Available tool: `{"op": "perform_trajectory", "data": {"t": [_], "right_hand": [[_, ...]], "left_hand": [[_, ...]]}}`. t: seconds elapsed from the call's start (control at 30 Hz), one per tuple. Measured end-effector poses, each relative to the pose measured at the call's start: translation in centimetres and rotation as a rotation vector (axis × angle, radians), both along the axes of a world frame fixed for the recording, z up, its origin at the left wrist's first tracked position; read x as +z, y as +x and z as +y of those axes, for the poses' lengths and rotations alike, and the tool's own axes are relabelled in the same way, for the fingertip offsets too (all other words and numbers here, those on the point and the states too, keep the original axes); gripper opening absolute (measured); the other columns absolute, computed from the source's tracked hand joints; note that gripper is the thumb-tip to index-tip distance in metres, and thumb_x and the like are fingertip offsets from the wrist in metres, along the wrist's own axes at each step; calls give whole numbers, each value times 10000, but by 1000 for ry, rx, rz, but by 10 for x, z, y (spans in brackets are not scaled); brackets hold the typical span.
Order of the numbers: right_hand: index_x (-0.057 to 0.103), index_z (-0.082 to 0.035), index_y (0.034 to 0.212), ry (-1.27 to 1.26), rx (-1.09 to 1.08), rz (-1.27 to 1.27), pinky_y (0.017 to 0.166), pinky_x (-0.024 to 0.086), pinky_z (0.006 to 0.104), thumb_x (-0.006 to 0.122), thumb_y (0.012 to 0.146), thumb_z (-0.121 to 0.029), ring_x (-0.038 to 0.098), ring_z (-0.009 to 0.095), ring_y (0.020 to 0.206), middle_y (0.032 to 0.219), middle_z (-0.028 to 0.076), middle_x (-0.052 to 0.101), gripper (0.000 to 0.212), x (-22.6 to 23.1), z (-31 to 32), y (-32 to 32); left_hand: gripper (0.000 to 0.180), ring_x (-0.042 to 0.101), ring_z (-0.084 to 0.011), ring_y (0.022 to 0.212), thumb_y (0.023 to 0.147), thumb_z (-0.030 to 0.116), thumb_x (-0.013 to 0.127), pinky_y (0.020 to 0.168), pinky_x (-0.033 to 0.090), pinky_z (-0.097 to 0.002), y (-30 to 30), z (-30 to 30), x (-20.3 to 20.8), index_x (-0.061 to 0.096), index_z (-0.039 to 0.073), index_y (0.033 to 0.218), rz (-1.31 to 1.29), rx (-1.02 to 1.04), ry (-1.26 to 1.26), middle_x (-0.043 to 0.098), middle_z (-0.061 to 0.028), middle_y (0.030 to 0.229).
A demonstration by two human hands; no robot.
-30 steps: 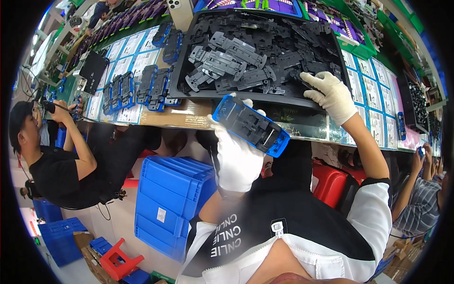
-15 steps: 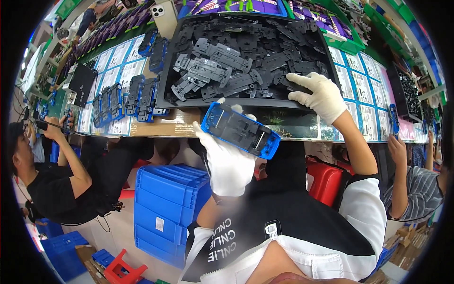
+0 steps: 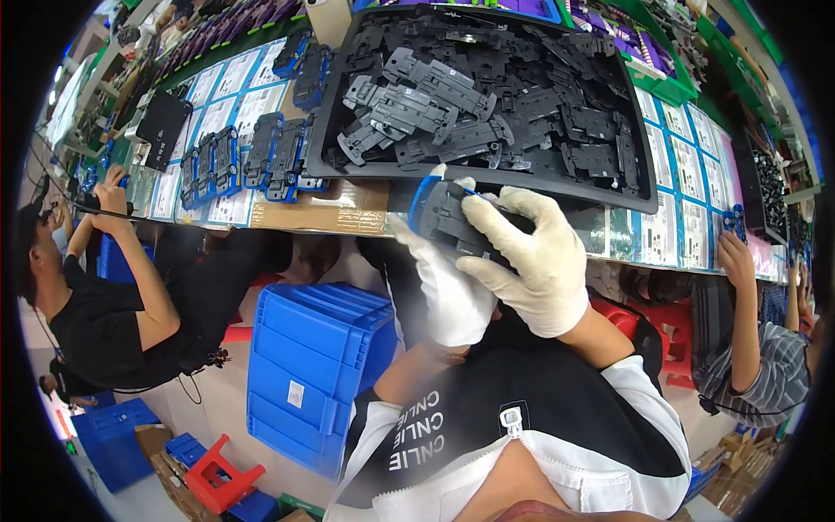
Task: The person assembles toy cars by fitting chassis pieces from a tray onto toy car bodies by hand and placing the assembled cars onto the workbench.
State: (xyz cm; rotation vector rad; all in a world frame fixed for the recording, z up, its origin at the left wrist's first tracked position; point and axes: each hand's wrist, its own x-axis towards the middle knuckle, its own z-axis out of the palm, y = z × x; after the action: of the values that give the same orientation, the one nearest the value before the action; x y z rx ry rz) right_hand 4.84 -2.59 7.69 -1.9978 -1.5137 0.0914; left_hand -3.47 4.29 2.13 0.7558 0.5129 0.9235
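Observation:
A blue toy car [image 3: 445, 216], its black underside facing up, rests in my gloved left hand [image 3: 452, 291], just in front of the table edge. My right hand [image 3: 544, 261], also in a white glove, grips the car's right end with thumb and fingers. That end is mostly hidden behind the right hand. Beyond both hands a big black tray [image 3: 600, 195] holds a heap of loose black car chassis plates [image 3: 404, 109].
Several blue cars [image 3: 211, 165] lie underside up left of the tray, near a cardboard sheet [image 3: 326, 209]. A blue crate [image 3: 304, 383] stands on the floor to my left. People work at both sides: a left person's arm [image 3: 143, 270], a right person's hand [image 3: 738, 259].
My right hand has left the tray and moved down onto the car's right end. The left hand still holds the car. The view has shifted slightly.

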Motion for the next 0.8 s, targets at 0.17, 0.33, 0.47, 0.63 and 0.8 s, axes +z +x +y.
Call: {"op": "perform_trajectory", "data": {"t": [0.17,0.33,0.47,0.63,0.8], "right_hand": [[634,-180,1278,38,-43,-48,846,537,407,797,747,-331,611,345,1062,1240,157,560,576,-14,11,-1],[590,-135,1253,142,96,-296,873,535,428,690,810,-157,617,341,1062,1244,144,580,455,-13,13,-2],[551,-62,1334,307,117,242,914,512,369,655,891,-120,621,335,1090,1286,185,567,459,-38,2,27],[426,-91,1477,150,48,1252,950,472,312,733,907,-354,554,167,1129,1333,79,535,699,-44,-19,19],[418,-100,1485,240,26,1404,864,507,275,690,931,-334,565,147,1088,1323,76,528,660,-44,-15,9]], "left_hand": [[854,504,-265,1265,952,759,156,1124,355,-439,3,-5,-4,327,143,1519,-206,-17,-309,504,-111,1414],[534,533,-189,1172,1018,263,559,1026,411,-339,-1,-4,5,357,95,1484,-220,4,-132,541,-102,1274],[438,565,-195,1111,1011,207,573,962,477,-362,0,7,-7,425,101,1410,-63,111,112,557,-84,1242],[479,610,-230,1048,972,102,596,908,523,-338,-5,13,-5,402,64,1408,261,201,515,499,-156,1300],[481,593,-197,1036,986,257,601,873,539,-360,-1,3,12,407,90,1392,-164,128,-113,557,-78,1215]]}}
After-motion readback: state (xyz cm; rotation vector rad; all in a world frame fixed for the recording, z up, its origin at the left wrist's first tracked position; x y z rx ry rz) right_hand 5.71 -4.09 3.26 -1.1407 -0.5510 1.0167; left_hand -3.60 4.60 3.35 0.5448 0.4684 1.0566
